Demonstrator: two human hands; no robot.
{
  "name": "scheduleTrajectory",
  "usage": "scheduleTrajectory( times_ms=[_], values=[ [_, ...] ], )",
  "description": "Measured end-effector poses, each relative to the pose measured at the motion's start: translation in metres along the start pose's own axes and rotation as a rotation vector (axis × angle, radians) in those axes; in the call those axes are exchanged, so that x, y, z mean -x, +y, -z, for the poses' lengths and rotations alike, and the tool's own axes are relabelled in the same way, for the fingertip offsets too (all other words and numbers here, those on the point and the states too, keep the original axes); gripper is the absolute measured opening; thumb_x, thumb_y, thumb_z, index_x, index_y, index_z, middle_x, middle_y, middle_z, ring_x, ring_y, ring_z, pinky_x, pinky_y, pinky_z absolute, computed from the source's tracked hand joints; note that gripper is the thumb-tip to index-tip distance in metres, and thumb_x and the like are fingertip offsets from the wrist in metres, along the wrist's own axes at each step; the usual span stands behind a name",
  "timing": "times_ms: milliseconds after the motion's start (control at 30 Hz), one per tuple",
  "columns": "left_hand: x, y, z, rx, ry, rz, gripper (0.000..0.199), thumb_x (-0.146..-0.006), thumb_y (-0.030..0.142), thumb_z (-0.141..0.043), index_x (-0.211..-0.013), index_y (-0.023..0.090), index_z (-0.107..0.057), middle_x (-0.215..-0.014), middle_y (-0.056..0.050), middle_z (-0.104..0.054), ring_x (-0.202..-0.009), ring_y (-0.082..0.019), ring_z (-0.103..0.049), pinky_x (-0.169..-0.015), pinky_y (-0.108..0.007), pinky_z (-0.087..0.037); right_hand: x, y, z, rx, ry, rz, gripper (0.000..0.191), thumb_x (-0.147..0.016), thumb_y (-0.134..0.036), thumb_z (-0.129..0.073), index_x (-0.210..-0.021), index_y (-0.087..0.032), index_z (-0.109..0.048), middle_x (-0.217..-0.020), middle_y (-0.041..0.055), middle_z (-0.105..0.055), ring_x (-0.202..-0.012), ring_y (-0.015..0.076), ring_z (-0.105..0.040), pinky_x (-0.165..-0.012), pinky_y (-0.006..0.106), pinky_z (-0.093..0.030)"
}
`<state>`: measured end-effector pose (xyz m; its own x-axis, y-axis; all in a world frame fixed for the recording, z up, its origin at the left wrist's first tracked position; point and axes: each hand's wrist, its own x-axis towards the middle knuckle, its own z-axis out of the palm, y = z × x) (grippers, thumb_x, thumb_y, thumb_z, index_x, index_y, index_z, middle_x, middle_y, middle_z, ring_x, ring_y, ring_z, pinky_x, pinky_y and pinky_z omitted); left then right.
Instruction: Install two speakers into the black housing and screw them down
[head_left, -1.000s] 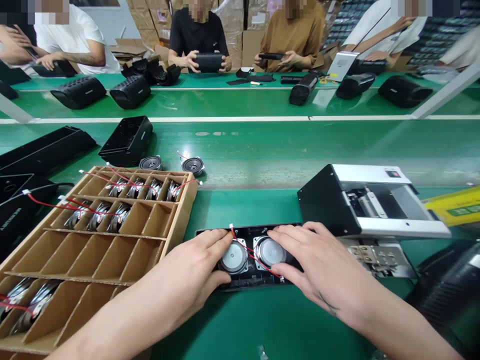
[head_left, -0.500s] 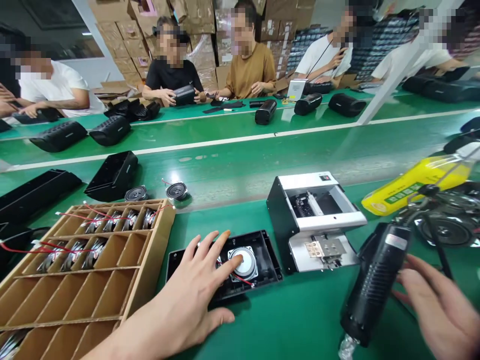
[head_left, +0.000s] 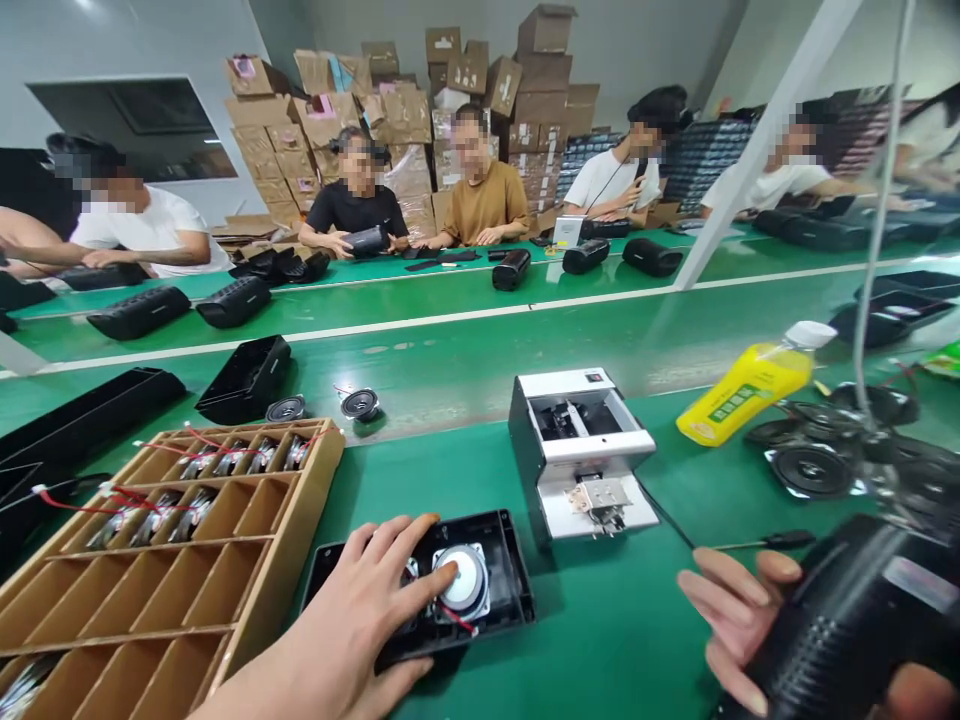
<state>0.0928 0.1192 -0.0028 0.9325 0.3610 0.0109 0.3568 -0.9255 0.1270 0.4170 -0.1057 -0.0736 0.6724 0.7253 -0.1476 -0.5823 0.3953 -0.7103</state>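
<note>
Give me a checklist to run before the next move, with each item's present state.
1. Left hand steadying the black housing: ok, it lies across it.
2. Exposed speaker in the housing: ok, magnet side up, the index fingertip on it.
3. Other speaker in the housing: cannot tell, the left hand hides most of it.
4. Right hand holding the black tool: ok.
5. Tool's tip clear of obstructions: cannot tell, it is not in view.
6. Yellow bottle closed: ok, white cap on.
</note>
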Motion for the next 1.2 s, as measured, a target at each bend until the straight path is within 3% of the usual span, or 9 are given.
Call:
scheduleTrajectory(
  times_ms=[67, 133, 200, 333, 467, 700, 967, 1067, 1200],
  values=[
    [0.011, 0.008, -0.008, -0.03, 0.042, -0.019, 0.089, -0.076, 0.018, -0.077, -0.155, 0.041, -0.044, -0.17, -0.011, -0.032, -0.146, -0.042, -0.042, -0.112, -0.066, -0.042, 0.001, -0.006, -0.018, -0.092, -0.246, -0.049, 0.066, -0.069, -0.077, -0.08, -0.118, -0.036, -0.064, -0.096, 0.0033, -0.063, -0.053, 0.0134, -0.059, -0.029, 0.022, -0.042],
    [0.017, 0.014, -0.017, -0.06, 0.069, -0.056, 0.086, -0.073, 0.022, -0.082, -0.151, 0.041, -0.05, -0.167, -0.012, -0.038, -0.143, -0.042, -0.045, -0.109, -0.063, -0.044, -0.003, -0.017, -0.045, -0.103, -0.475, -0.091, 0.062, -0.078, -0.075, -0.076, -0.124, -0.036, -0.062, -0.085, -0.0038, -0.055, -0.034, 0.0014, -0.031, -0.026, 0.018, -0.028],
    [0.017, 0.02, -0.023, -0.08, 0.082, -0.09, 0.085, -0.072, 0.024, -0.084, -0.149, 0.04, -0.053, -0.165, -0.014, -0.042, -0.141, -0.043, -0.047, -0.108, -0.063, -0.044, -0.011, -0.032, -0.078, -0.031, -0.495, 0.042, 0.061, -0.089, -0.076, -0.064, -0.132, -0.033, -0.061, -0.073, -0.0068, -0.051, -0.031, -0.0007, -0.014, -0.027, 0.019, -0.019],
    [0.004, 0.033, -0.025, -0.05, 0.111, -0.057, 0.085, -0.07, 0.021, -0.083, -0.148, 0.041, -0.054, -0.166, -0.013, -0.041, -0.14, -0.044, -0.049, -0.107, -0.065, -0.045, -0.032, -0.061, -0.142, 0.254, -0.444, 0.466, 0.067, -0.081, -0.08, -0.068, -0.119, -0.025, -0.072, -0.06, -0.004, -0.052, -0.035, 0.0096, -0.037, -0.032, 0.025, -0.032],
    [-0.002, 0.041, -0.022, 0.0, 0.119, -0.027, 0.08, -0.075, 0.027, -0.085, -0.148, 0.044, -0.055, -0.167, -0.011, -0.042, -0.141, -0.042, -0.049, -0.107, -0.066, -0.047, -0.05, -0.06, -0.178, 0.297, -0.382, 0.731, 0.065, -0.08, -0.082, -0.067, -0.108, -0.023, -0.076, -0.065, -0.0004, -0.059, -0.043, 0.0161, -0.05, -0.034, 0.03, -0.038],
    [0.003, 0.043, -0.021, 0.019, 0.11, 0.026, 0.081, -0.076, 0.03, -0.085, -0.148, 0.05, -0.054, -0.172, -0.002, -0.033, -0.148, -0.04, -0.045, -0.113, -0.065, -0.045, -0.062, -0.03, -0.175, 0.339, -0.428, 0.762, 0.069, -0.08, -0.089, -0.058, -0.097, -0.023, -0.072, -0.059, -0.0031, -0.059, -0.039, 0.0137, -0.049, -0.032, 0.025, -0.038],
    [0.001, 0.033, -0.019, 0.016, 0.074, -0.087, 0.075, -0.089, 0.03, -0.072, -0.158, 0.043, -0.044, -0.173, -0.011, -0.03, -0.147, -0.045, -0.046, -0.109, -0.069, -0.049, -0.061, -0.027, -0.165, 0.323, -0.399, 0.684, 0.072, -0.069, -0.092, -0.066, -0.088, -0.022, -0.073, -0.054, -0.0035, -0.056, -0.035, 0.0134, -0.047, -0.03, 0.023, -0.036],
    [0.0, 0.033, -0.02, 0.017, 0.08, -0.086, 0.076, -0.088, 0.029, -0.072, -0.157, 0.043, -0.045, -0.173, -0.009, -0.03, -0.146, -0.044, -0.047, -0.109, -0.069, -0.049, -0.058, -0.03, -0.161, 0.356, -0.44, 0.628, 0.075, -0.071, -0.094, -0.062, -0.092, -0.023, -0.074, -0.054, -0.0031, -0.058, -0.033, 0.0141, -0.046, -0.029, 0.025, -0.036],
    [0.0, 0.034, -0.019, 0.023, 0.073, -0.081, 0.078, -0.087, 0.028, -0.073, -0.158, 0.043, -0.044, -0.173, -0.009, -0.03, -0.145, -0.045, -0.048, -0.108, -0.068, -0.05, -0.051, -0.041, -0.165, 0.359, -0.446, 0.684, 0.068, -0.076, -0.087, -0.065, -0.101, -0.025, -0.074, -0.056, -0.0022, -0.059, -0.034, 0.0152, -0.049, -0.03, 0.026, -0.037]
  ],
)
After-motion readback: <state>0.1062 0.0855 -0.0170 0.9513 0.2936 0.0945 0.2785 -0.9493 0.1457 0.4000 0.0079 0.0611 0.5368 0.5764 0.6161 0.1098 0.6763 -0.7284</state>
